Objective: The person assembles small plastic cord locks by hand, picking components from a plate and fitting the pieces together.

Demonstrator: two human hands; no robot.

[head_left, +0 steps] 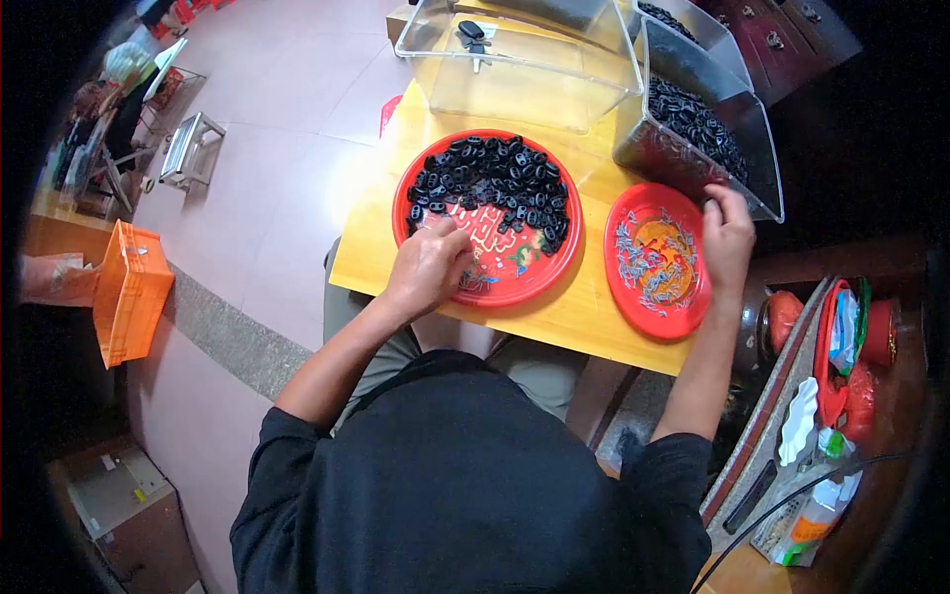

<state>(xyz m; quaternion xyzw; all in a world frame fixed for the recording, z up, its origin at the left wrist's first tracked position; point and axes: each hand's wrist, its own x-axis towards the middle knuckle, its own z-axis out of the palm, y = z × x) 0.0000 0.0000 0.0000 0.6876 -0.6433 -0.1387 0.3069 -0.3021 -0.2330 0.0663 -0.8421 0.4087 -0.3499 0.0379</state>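
Observation:
A large round red tray (569,282) lies on the yellow table, with a heap of small black two-holed plastic pieces (485,173) over its far half. My left hand (432,265) is over the tray's near-left part, fingers curled together; whatever is between them is hidden. To the right lies a smaller red plate (661,323) scattered with thin silvery bits (638,269), too small to identify. My right hand (729,238) is at this plate's right rim, below the bin of black pieces. Its fingers are bent and drawn together, and I cannot see what they hold.
A clear plastic bin (534,89) stands at the table's far side, with a dark key-like object (474,40) seen in it. Right of it, another bin (767,158) holds many black pieces. An orange crate (134,292) and a metal stool (191,150) are on the left.

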